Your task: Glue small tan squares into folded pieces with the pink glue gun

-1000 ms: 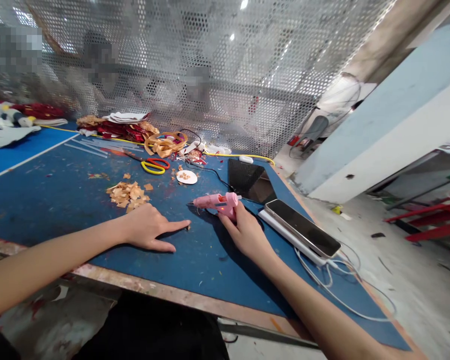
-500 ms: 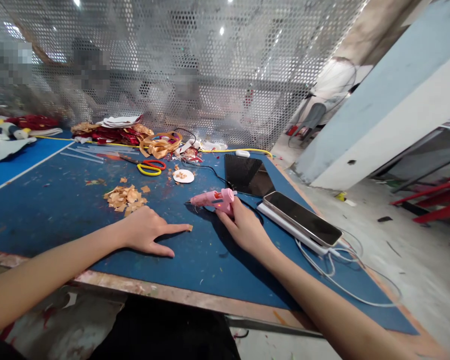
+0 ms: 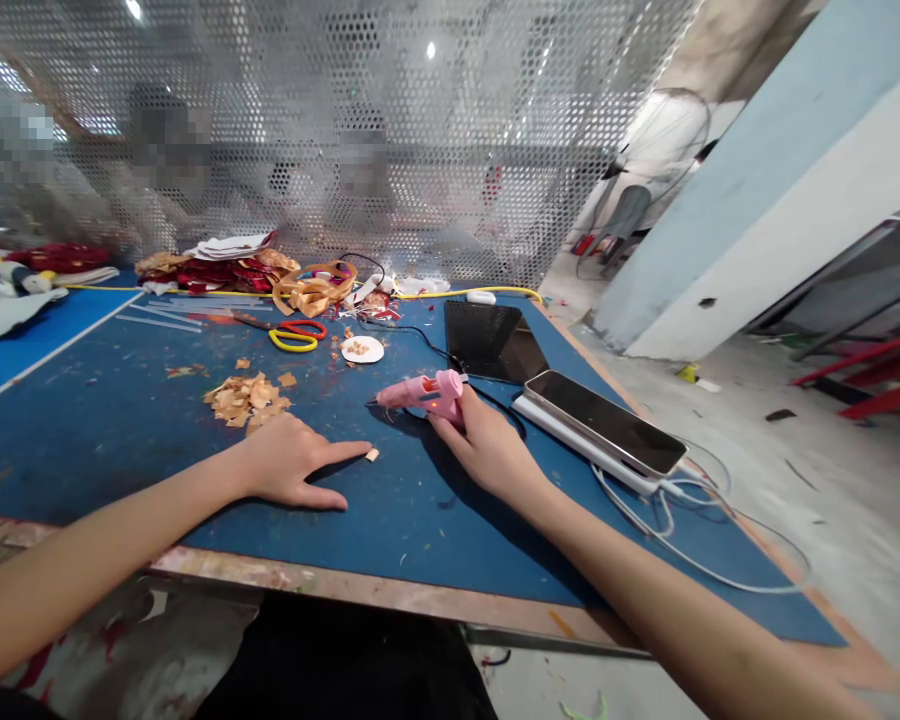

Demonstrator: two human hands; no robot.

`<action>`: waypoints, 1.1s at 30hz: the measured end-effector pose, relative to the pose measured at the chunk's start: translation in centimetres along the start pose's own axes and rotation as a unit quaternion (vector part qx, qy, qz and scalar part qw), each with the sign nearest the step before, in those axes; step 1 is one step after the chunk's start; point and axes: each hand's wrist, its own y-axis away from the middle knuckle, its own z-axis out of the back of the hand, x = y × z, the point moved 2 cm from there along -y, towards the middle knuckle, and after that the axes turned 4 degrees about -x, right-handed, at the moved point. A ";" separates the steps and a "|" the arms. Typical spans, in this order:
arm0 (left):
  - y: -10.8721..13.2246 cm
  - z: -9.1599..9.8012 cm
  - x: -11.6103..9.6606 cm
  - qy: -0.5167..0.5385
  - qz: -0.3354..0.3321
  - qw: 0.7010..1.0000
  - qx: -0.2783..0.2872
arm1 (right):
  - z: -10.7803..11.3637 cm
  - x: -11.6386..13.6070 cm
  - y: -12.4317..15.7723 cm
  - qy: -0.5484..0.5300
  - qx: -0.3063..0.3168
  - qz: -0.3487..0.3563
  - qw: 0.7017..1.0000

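Note:
My right hand [image 3: 491, 445] is wrapped round the handle of a pink hot glue gun [image 3: 424, 393], whose nozzle points left just above the blue table [image 3: 450, 540]. My left hand [image 3: 292, 465] rests on the table with the index finger and thumb stretched out and the other fingers curled. Its index fingertip touches a small tan scrap [image 3: 373, 455] lying on the surface. Behind the left hand sits a pile of tan cut pieces [image 3: 247, 400]. A white oval piece [image 3: 362, 349] with tan crumbs on it lies farther back.
Scissors [image 3: 296, 335] with red and yellow handles lie at the back, near clear glue sticks [image 3: 161, 318]. A phone [image 3: 606, 422] rests on a white power bank with a looping cable [image 3: 720, 572] at right, beside a black tablet [image 3: 495, 342]. A perforated metal screen [image 3: 390, 150] stands behind.
My left index fingertip has shifted slightly left, so more of the tan scrap shows. The right hand keeps hold of the glue gun. The whole view has tilted a little.

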 end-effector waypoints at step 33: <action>-0.1 0.3 -0.2 -0.005 -0.030 1.000 0.001 | 0.0 -0.1 0.0 0.002 -0.010 0.014 1.000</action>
